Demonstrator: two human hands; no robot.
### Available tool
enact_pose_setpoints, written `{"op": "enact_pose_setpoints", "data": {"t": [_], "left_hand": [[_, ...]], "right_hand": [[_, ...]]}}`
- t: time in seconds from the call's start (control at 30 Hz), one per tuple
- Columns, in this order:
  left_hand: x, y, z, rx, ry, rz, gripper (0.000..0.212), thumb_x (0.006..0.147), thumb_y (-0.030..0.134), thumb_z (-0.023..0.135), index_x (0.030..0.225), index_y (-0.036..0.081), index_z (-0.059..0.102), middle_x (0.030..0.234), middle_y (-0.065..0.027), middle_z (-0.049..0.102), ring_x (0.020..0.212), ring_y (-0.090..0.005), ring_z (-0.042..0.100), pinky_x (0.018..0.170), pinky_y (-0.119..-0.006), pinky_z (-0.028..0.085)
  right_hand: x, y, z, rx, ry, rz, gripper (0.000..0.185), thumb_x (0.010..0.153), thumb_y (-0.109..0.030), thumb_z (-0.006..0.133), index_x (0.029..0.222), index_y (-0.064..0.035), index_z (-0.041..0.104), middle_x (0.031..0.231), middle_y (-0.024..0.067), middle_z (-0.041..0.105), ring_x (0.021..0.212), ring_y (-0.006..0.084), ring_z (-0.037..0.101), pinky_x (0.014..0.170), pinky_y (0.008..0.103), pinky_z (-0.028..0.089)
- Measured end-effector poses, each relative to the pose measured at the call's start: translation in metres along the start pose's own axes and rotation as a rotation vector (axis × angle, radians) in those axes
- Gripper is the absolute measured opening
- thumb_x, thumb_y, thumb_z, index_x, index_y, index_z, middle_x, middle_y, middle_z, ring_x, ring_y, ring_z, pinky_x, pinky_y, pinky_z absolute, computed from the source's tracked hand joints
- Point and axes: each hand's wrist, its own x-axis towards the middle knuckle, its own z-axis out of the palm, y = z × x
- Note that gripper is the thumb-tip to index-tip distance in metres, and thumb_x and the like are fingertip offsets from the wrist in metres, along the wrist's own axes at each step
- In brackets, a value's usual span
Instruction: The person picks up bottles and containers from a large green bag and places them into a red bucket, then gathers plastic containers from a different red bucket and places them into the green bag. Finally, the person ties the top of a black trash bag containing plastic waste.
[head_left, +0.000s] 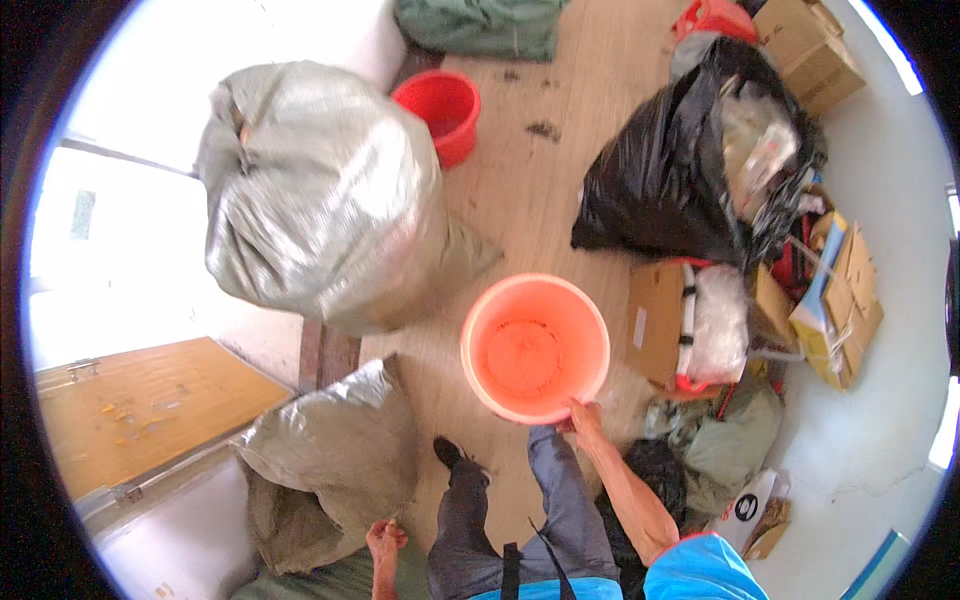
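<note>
An orange-red plastic bucket (525, 356), open side up, hangs in front of my legs; some dark specks lie on its bottom. My right hand (581, 416) grips its near rim. Low in the picture my left hand (387, 531) is beside the mouth edge of a slack woven sack (352, 450); its fingers are curled, and whether they pinch the sack or something small cannot be made out. A large, full, tied woven sack (337, 195) stands beyond, at the upper left.
Behind the full sack is a red bucket (457, 139). At the right, a black plastic bag (652, 180) of waste stands beside cardboard boxes (651, 322) along a white wall (877, 300). A wooden door (172, 405) is at the left. Dark debris (544, 130) lies on the floor.
</note>
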Motion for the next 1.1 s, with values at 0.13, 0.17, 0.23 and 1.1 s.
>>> {"op": "enact_pose_setpoints", "data": {"t": [0.13,0.17,0.23,1.1], "left_hand": [[-0.004,0.065,0.037,-0.028,0.040,0.037,0.024,0.091,0.019,0.063,0.095,-0.004,0.059,0.067,-0.0120,0.062,0.050,-0.0185,0.060,0.046,-0.031,0.052],[-0.012,0.076,0.043,-0.020,-0.003,0.074,0.024,0.091,0.019,0.063,0.096,-0.005,0.059,0.068,-0.0124,0.062,0.051,-0.0193,0.061,0.047,-0.032,0.052],[-0.016,0.098,0.056,-0.019,-0.052,0.121,0.025,0.091,0.018,0.063,0.096,-0.006,0.059,0.068,-0.0127,0.063,0.052,-0.0202,0.062,0.047,-0.032,0.053],[0.055,0.390,0.226,0.040,-0.109,-0.244,0.026,0.088,0.014,0.056,0.099,-0.006,0.066,0.078,-0.0161,0.068,0.062,-0.0267,0.066,0.055,-0.035,0.052]], "right_hand": [[-0.046,-0.094,-0.001,0.003,0.000,-0.023,0.031,0.083,-0.022,0.065,0.098,0.0052,0.062,0.078,0.0146,0.068,0.053,0.0205,0.065,0.041,0.0311,0.053],[-0.049,-0.110,-0.001,0.031,-0.030,-0.090,0.030,0.082,-0.021,0.065,0.097,0.0051,0.062,0.078,0.0149,0.068,0.054,0.0214,0.065,0.042,0.0311,0.053],[-0.053,-0.154,0.003,0.060,-0.061,-0.170,0.030,0.082,-0.021,0.066,0.097,0.0051,0.062,0.079,0.0152,0.068,0.054,0.0224,0.065,0.042,0.0312,0.053],[0.144,-0.661,0.143,0.105,0.030,-0.317,0.037,0.086,-0.027,0.058,0.099,0.0072,0.061,0.079,0.0181,0.069,0.061,0.0248,0.068,0.049,0.0319,0.054]]}}
